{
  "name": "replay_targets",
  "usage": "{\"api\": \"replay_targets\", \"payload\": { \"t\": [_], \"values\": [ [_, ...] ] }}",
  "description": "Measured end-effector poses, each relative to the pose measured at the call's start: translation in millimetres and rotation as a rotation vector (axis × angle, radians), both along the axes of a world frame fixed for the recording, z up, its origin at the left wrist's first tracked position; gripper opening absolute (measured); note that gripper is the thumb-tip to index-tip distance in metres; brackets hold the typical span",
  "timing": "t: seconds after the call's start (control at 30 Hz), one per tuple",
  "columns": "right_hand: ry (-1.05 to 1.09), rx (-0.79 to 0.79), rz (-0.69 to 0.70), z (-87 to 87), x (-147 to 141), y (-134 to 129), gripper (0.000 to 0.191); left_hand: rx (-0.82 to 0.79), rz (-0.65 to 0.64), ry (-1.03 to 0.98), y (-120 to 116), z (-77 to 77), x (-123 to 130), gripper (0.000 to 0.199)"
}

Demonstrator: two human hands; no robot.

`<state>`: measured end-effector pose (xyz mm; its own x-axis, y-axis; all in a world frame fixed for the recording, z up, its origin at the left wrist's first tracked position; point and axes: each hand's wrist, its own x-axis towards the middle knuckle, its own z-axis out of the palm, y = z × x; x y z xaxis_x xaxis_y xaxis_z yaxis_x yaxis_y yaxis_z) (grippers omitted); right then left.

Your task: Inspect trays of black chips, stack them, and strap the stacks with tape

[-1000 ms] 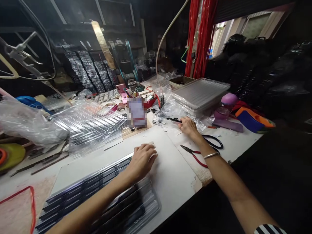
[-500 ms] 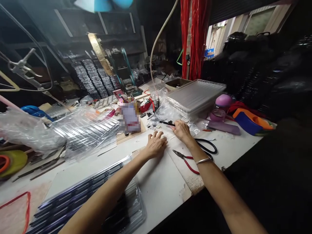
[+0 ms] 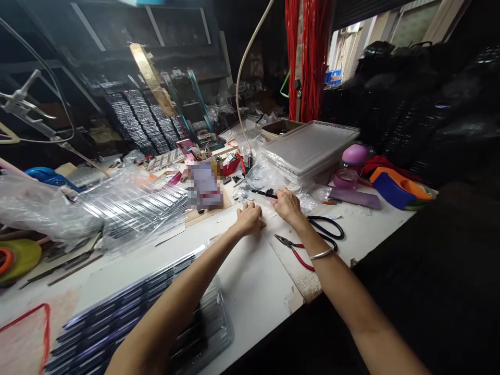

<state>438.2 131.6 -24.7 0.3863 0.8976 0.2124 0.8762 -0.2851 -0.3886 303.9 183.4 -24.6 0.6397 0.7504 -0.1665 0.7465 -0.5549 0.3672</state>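
Note:
My right hand [image 3: 288,207] is closed around a slim black pen-like tool [image 3: 261,193], whose thin end points left above the worktop. Its exact kind is unclear. Just left of it, my left hand [image 3: 247,220] rests palm down on the white worktop [image 3: 250,276], its fingers bent and slightly apart; nothing shows in it. Red-handled pliers [image 3: 291,244] lie beside my right forearm, close to black looped handles [image 3: 330,229] partly behind the wrist. Under my left forearm sits a clear tray [image 3: 224,317] with rows of dark strips [image 3: 117,312].
A lidded translucent box [image 3: 312,146] stands behind my right hand, near crumpled clear plastic [image 3: 265,174]. A blurred phone-like object [image 3: 207,185] is propped up ahead. Clear plastic strips [image 3: 133,205] lie to the left. An orange and blue holder [image 3: 398,190] sits at the right edge.
My left hand's fingers have bent and drawn closer together. My right hand keeps its grip on the black tool, in nearly the same place. The whole view has shifted slightly.

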Motion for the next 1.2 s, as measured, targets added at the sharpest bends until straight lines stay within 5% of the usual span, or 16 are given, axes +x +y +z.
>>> {"api": "replay_targets", "payload": {
  "t": [0.23,0.4,0.53,0.7,0.9,1.03,1.2],
  "values": [
    [0.199,0.187,0.055,9.6,0,-3,0.023,-0.291,0.135,-0.445,1,17.4,-14,0.017],
    [0.458,0.202,0.394,20.0,-29,-12,0.035,-0.491,0.213,-0.826,-12,38.0,-59,0.046],
    [0.649,0.120,0.633,15.2,-62,-18,0.039,-0.586,0.291,-0.914,-26,35.7,-82,0.041],
    [0.746,0.065,0.700,3.3,-72,-19,0.038,-0.657,0.377,-0.895,-34,26.9,-108,0.036],
    [0.689,-0.006,0.696,2.4,-60,-14,0.030,-0.462,0.425,-0.807,-33,21.7,-142,0.022],
    [0.602,-0.143,0.722,11.9,-62,-20,0.020,-0.223,0.345,-0.733,-49,24.6,-158,0.010],
    [0.480,-0.378,0.740,19.1,-84,-45,0.012,0.156,-0.193,-0.378,-78,24.0,-175,0.023]
  ]
}}
